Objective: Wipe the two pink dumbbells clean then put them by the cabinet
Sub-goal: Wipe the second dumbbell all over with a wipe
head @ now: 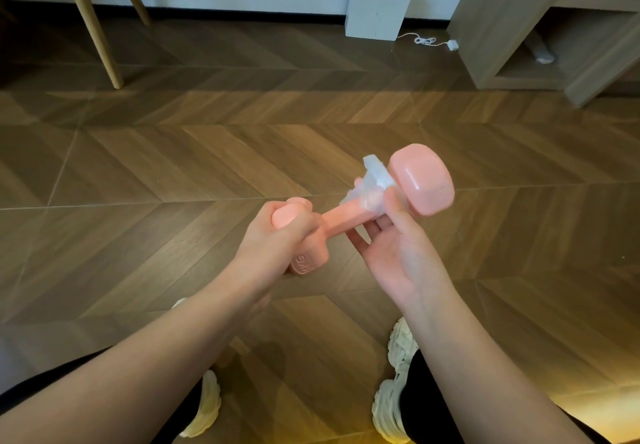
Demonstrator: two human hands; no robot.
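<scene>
One pink dumbbell (424,180) is held in the air above the floor, tilted up to the right. My left hand (277,239) grips its lower head, fingers curled round it. My right hand (398,246) holds a white wet wipe (374,183) wrapped round the handle just below the upper head, thumb on top and fingers underneath. The second dumbbell is not in view.
A wooden open-shelf cabinet (512,27) stands at the back right. A white box (375,10) with a cable leans on the wall. Wooden furniture legs (93,24) rise at the back left. My two white shoes (391,405) stand on the herringbone floor.
</scene>
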